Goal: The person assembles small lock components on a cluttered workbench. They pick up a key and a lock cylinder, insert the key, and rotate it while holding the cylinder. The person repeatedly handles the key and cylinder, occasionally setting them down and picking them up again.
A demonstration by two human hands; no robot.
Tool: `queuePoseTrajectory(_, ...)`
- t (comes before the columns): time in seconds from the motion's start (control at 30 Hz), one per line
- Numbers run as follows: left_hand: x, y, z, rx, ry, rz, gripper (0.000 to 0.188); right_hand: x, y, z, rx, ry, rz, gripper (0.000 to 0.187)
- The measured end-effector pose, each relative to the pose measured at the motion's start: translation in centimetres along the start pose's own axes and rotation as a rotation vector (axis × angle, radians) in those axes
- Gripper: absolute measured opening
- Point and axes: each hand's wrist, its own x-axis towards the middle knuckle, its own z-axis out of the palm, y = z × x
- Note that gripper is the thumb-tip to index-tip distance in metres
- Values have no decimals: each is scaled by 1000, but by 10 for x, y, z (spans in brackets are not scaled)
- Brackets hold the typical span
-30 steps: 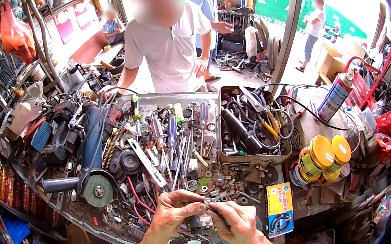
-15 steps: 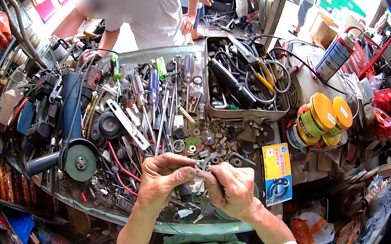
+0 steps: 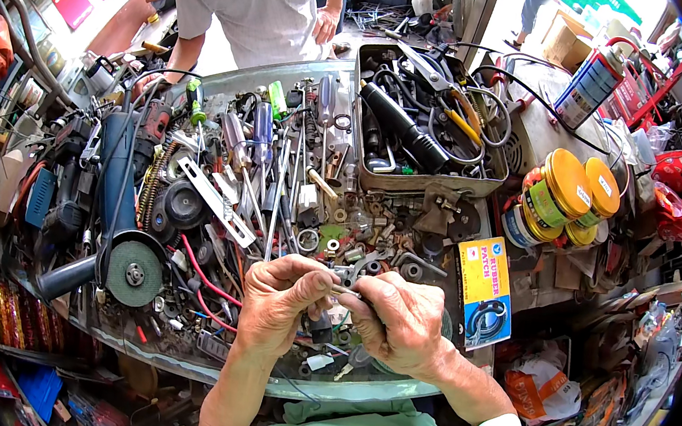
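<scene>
Over the front of a glass-topped bench (image 3: 370,391), both my hands meet at chest height. My left hand (image 3: 277,303) is closed, thumb and forefinger pinching one end of a small, slim metal piece (image 3: 342,290). Closed on its other end is my right hand (image 3: 406,321). Fingers cover most of the piece, and its exact kind is too small to make out. Below my fingers lie washers, nuts and other loose metal parts (image 3: 370,255).
An angle grinder (image 3: 119,186) lies on the left beside several screwdrivers (image 3: 263,131). A metal box (image 3: 430,181) of tools stands at the back. On the right are a yellow-and-blue carton (image 3: 482,294) and yellow-lidded tubs (image 3: 567,190). Across the bench stands another person (image 3: 251,6).
My hands keep their pinch on the small metal piece, and my fingers have shifted slightly around it. The view has tilted a little. Across the bench, the other person now stands more upright.
</scene>
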Motion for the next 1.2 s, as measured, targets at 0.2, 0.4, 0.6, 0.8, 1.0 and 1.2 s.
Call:
queuePoseTrajectory(0.2,-2,0,3,88,24,49,18,-1,2,-2,10,-40,27,15)
queuePoseTrajectory(0.4,-1,-2,6,106,3,134,18,0,2,-3,11,-68,65,14)
queuePoseTrajectory(0.6,-3,2,3,76,24,48,21,3,-1,-4,60,-40,63,13)
queuePoseTrajectory(0.8,0,1,0,15,42,68,20,5,-1,-5,137,21,70,9)
queuePoseTrajectory(1.0,0,2,2,-108,-80,51,17,5,-2,-7,86,-57,80,14)
queuePoseTrajectory(1.2,-1,-4,-2,-49,-138,109,20,4,-5,-7,54,-30,89,12)
